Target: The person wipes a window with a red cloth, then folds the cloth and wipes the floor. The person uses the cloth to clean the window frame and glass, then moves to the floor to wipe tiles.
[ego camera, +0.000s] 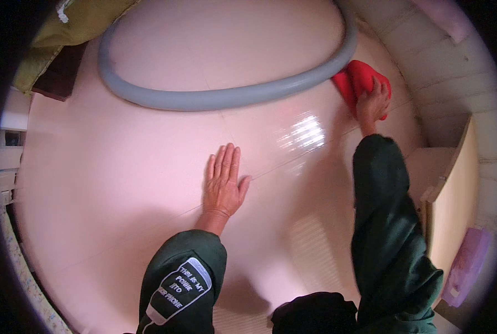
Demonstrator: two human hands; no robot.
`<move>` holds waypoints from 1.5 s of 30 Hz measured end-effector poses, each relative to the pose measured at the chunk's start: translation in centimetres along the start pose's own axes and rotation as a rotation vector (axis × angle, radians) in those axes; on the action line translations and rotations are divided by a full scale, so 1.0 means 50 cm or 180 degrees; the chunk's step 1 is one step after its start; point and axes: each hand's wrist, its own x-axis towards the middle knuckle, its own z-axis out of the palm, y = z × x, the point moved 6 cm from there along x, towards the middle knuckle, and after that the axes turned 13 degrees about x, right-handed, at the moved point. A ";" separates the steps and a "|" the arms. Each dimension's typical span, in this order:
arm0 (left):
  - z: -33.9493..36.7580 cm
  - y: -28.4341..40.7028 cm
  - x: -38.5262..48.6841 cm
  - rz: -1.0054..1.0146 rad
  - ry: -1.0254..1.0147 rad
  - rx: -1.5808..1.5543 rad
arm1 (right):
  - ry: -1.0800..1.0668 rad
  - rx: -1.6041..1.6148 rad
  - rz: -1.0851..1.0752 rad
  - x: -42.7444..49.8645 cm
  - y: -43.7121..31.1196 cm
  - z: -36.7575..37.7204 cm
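My left hand (225, 183) lies palm down on the glossy pinkish tiled floor (148, 158), its thumb apart from the other fingers and nothing in it. Farther out to the right, my right hand (373, 103) is curled over a bunched red cloth (359, 77) that rests on the floor near the wall. The cloth meets the outer side of a thick grey hose (215, 98), which bends in a wide U across the floor. My palm and fingers hide part of the cloth.
A pale tiled wall (444, 79) borders the right side. Nearer me stand a light wooden panel (453, 188) and a purple plastic container (467, 267). At upper left, olive fabric (85, 21) hangs over a dark brown piece of furniture (60, 73). White furniture (12, 154) lines the left edge.
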 end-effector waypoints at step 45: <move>-0.046 -0.201 -0.255 -0.0850 0.0145 -0.0653 | -0.3129 0.2079 -0.3114 -0.760 -0.809 0.075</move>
